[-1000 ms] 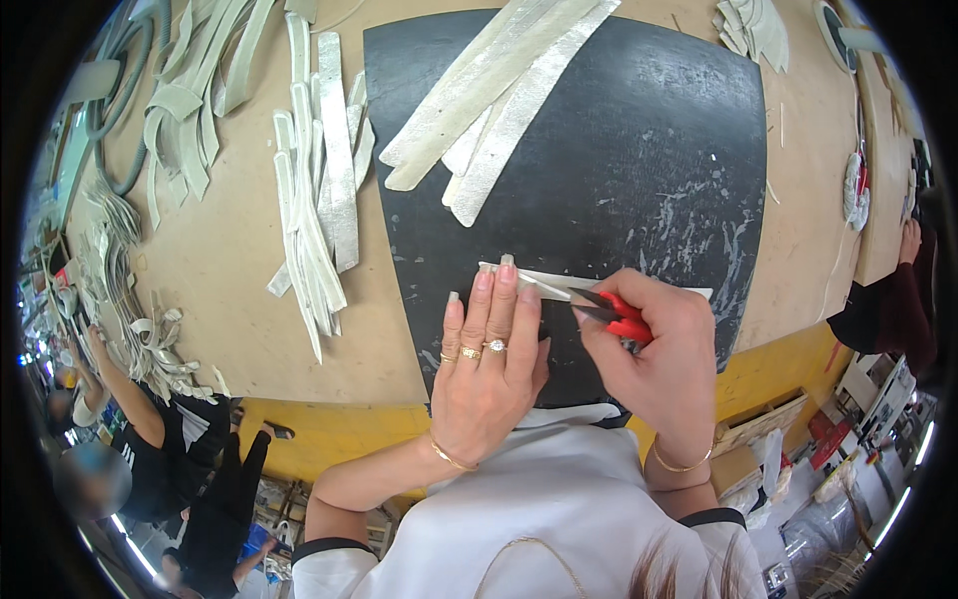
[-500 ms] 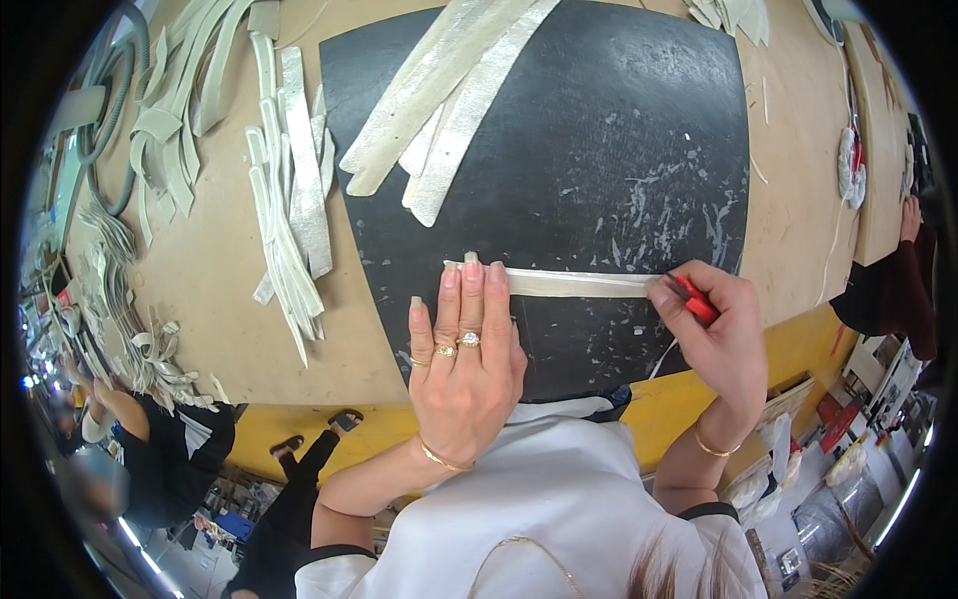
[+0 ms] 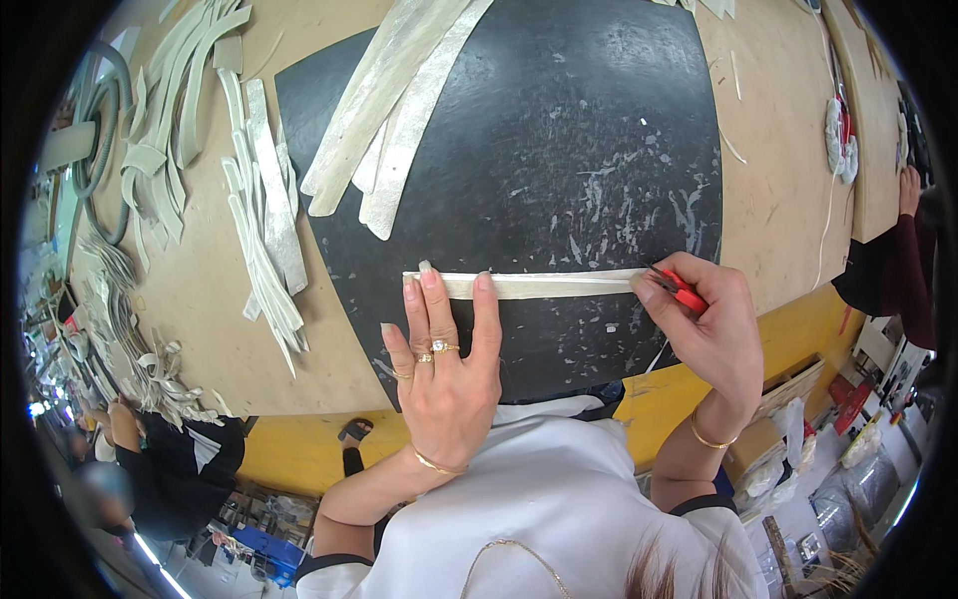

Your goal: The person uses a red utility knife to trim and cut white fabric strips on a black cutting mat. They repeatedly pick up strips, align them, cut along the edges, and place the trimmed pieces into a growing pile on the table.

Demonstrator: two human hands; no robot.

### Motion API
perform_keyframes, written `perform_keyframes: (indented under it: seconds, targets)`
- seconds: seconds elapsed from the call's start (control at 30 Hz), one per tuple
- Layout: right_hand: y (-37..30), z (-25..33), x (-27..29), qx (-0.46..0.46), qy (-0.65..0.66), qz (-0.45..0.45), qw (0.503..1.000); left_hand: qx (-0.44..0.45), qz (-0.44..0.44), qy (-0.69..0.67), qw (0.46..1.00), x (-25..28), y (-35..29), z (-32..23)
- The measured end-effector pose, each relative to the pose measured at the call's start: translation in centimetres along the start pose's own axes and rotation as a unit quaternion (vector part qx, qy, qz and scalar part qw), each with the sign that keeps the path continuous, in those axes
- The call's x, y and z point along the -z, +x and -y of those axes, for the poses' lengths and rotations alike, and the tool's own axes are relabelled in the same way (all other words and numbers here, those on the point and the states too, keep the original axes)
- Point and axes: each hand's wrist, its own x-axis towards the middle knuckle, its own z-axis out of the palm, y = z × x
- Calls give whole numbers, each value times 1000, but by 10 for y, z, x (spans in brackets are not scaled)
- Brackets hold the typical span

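A long, narrow cream strip (image 3: 559, 288) with a pale folded upper edge lies across the black cutting mat (image 3: 519, 190) in front of me. My left hand (image 3: 444, 369) rests palm down near its left end, with fingers spread and several fingertips pressing on the strip. At the right end, my right hand (image 3: 709, 319) is closed round small red-handled snips (image 3: 681, 290), their dark tips by the strip. Thumb and finger also pinch that end. How much of the strip they cover is hidden. A thin white thread or sliver hangs below the right hand.
Wider silvery strips (image 3: 394, 110) lie at the mat's upper left. Bundled strips (image 3: 259, 220) sit on the tan table (image 3: 339, 369) beside it, with more piles (image 3: 165, 140) farther left. A wooden board (image 3: 868, 130) edges the right. Another person stands at lower left (image 3: 170, 469).
My left hand has shifted left along the strip and its fingers have spread apart. My right hand stays at the right end with the snips. The whole view has shifted slightly.
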Motion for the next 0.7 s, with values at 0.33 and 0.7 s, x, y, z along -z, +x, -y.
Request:
perform_keyframes:
  seconds: [0.33, 0.7]
  targets:
    - [-3, 4, -2, 31, -13, -8, 999, 16, 24, -20, 999, 3, 3, -17]
    - [-26, 30, -4, 247, 39, 50, 967, -58, 38, -247, 967, -6, 5, -13]
